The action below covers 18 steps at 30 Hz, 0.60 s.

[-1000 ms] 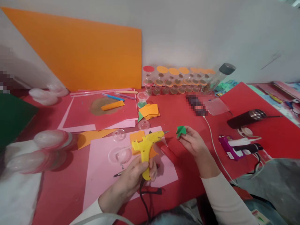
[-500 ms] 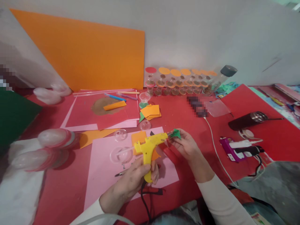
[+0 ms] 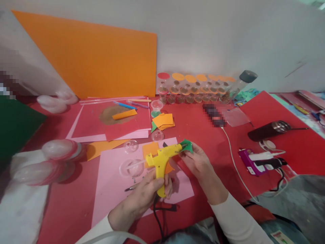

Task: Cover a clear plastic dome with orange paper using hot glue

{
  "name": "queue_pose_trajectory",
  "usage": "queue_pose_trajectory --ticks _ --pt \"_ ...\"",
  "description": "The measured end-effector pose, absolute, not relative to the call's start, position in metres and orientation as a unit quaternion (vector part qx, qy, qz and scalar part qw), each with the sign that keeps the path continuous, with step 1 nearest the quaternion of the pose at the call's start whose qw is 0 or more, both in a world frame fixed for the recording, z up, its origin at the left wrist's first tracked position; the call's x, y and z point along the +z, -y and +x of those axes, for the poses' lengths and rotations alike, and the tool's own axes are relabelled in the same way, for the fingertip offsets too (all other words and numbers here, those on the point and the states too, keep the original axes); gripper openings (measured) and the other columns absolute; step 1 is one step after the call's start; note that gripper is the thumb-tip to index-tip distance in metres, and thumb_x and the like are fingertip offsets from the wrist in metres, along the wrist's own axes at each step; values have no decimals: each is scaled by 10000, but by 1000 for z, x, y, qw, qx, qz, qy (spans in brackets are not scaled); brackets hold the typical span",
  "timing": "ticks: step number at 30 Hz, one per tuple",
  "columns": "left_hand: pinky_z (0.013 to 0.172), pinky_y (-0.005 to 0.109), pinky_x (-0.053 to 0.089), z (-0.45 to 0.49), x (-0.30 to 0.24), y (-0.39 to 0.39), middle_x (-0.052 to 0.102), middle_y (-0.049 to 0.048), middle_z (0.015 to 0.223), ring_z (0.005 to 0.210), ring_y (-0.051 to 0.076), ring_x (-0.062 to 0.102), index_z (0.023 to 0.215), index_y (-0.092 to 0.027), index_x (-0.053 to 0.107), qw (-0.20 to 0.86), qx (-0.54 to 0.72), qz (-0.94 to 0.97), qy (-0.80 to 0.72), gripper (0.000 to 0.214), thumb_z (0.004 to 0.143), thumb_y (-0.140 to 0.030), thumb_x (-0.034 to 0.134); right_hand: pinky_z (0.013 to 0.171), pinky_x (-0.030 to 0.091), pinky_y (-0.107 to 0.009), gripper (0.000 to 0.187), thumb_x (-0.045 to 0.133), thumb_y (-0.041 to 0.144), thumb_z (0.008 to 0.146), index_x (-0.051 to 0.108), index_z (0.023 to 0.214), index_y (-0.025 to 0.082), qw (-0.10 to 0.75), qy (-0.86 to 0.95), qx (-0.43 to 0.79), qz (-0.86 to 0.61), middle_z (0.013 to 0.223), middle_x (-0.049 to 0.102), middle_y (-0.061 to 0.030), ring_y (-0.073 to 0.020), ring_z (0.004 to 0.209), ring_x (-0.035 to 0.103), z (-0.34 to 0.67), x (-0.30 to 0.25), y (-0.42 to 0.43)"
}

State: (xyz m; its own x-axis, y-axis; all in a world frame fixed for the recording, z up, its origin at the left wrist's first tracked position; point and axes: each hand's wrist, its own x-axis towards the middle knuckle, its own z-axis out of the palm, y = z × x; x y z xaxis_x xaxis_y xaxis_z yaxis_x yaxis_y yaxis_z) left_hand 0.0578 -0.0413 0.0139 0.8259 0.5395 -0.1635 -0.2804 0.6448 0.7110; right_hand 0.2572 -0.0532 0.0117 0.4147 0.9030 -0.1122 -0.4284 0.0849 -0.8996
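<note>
My left hand [image 3: 148,195] grips the handle of a yellow glue gun [image 3: 162,157], its nozzle pointing right. My right hand [image 3: 196,162] pinches a small green paper piece [image 3: 187,145] and holds it against the nozzle tip. Both hands hover over a pink paper sheet [image 3: 111,189] on the red table [image 3: 205,128]. A clear plastic dome [image 3: 132,167] and an orange paper scrap [image 3: 149,148] lie on the pink sheet just behind the gun. The gun's black cord [image 3: 157,220] runs down toward me.
A large orange board [image 3: 93,57] leans on the wall. A row of small jars with coloured lids [image 3: 195,88] stands at the back. Orange paper squares [image 3: 164,121], pens [image 3: 127,104], stacked clear cups [image 3: 50,159], a purple power strip [image 3: 250,161] and a dark bottle [image 3: 269,129] lie around.
My right hand brought the green paper piece leftward until it met the glue gun's nozzle. The left hand kept the gun nearly still.
</note>
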Motion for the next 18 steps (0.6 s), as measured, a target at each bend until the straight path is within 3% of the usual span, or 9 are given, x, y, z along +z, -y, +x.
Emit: queue_pose_trajectory --ticks 8,18 --pt "520 240 362 59 16 43 516 -21 616 544 113 467 764 -174 560 897 236 338 -161 442 894 -565 723 844 608 -359 276 975 319 646 785 841 273 720 218 504 -425 882 771 -4 -177 808 708 247 18 54" --pt "514 242 332 60 25 44 514 -23 647 570 123 481 776 -195 522 911 210 321 -155 455 866 -576 754 856 592 -368 268 950 401 702 754 827 268 737 213 465 -441 806 727 13 -177 777 684 234 29 54"
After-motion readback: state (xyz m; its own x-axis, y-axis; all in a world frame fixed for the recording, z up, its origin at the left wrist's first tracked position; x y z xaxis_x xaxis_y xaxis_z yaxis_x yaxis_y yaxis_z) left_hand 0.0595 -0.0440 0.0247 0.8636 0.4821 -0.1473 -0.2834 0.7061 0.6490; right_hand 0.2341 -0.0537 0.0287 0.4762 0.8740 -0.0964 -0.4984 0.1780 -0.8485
